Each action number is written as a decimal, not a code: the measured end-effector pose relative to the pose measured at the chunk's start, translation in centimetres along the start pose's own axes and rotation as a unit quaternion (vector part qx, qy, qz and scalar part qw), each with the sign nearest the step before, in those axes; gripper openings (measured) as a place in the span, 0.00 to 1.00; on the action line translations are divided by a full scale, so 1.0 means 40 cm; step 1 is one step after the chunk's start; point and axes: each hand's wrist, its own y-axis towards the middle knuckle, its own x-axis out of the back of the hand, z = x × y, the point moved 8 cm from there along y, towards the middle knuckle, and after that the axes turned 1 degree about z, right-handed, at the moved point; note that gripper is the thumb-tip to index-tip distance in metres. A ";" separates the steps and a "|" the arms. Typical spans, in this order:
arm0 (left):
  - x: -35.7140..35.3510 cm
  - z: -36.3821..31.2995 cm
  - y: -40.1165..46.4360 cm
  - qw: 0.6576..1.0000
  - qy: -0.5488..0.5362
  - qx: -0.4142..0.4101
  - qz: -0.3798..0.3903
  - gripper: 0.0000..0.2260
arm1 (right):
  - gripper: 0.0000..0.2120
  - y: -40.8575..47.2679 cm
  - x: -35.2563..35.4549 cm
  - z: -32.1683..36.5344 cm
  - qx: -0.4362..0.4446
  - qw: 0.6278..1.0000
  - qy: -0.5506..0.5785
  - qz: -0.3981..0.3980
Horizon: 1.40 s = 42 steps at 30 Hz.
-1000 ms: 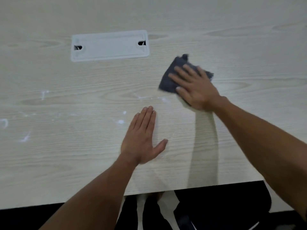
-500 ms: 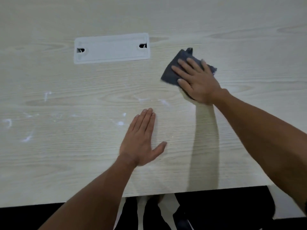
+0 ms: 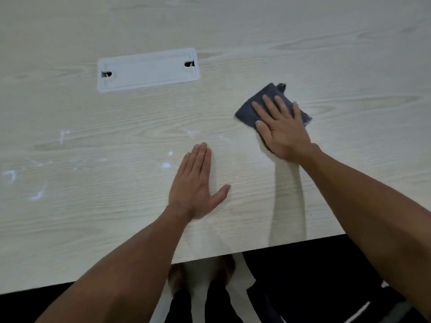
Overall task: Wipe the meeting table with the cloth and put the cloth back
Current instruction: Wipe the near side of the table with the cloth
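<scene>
A folded dark grey cloth [image 3: 253, 106] lies on the pale wood-grain meeting table [image 3: 116, 220], right of centre. My right hand [image 3: 283, 131] presses flat on the cloth with fingers spread, covering its near half. My left hand [image 3: 197, 185] rests palm down on the bare table nearer the front edge, fingers together, thumb out, holding nothing. White smears [image 3: 166, 164] mark the tabletop just left of my left hand, and more smears [image 3: 38, 194] lie at the far left.
A white rectangular cable cover plate [image 3: 148, 69] with two small slots is set into the table behind the hands. The table's front edge [image 3: 256, 249] runs across the bottom, with dark floor and my legs below it.
My right hand has pushed the cloth a little away from me and back across the table. My left hand has stayed in the same spot.
</scene>
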 end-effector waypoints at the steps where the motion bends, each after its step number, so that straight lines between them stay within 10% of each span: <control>1: 0.004 0.003 -0.005 1.000 -0.001 0.004 -0.001 0.46 | 0.28 -0.038 -0.001 -0.034 -0.084 0.996 0.020 -0.010; 5: 0.044 0.056 -0.059 1.000 -0.006 0.017 -0.024 0.46 | 0.30 -0.188 -0.041 0.015 -0.347 0.932 0.086 -0.057; 9: 0.055 0.206 -0.159 0.997 0.007 0.072 -0.015 0.48 | 0.31 -0.183 -0.081 0.240 -0.430 0.894 0.104 -0.075; 14: 0.043 0.359 -0.242 0.991 0.011 0.133 -0.004 0.53 | 0.31 0.058 -0.099 0.487 -0.304 0.944 0.116 -0.058; 21: 0.042 0.373 -0.243 0.992 0.008 0.126 -0.022 0.53 | 0.28 0.108 -0.131 0.661 0.093 0.995 0.005 0.017; 29: 0.050 0.375 -0.242 0.992 -0.006 0.119 -0.028 0.54 | 0.31 0.216 -0.068 0.476 -0.243 0.966 0.084 -0.010; 36: 0.052 0.377 -0.242 0.993 0.001 0.121 -0.015 0.54 | 0.29 0.203 -0.094 0.645 0.052 0.998 0.013 0.034; 42: 0.055 0.376 -0.240 0.992 -0.009 0.119 -0.028 0.54 | 0.31 0.225 -0.060 0.463 -0.293 0.954 0.066 -0.029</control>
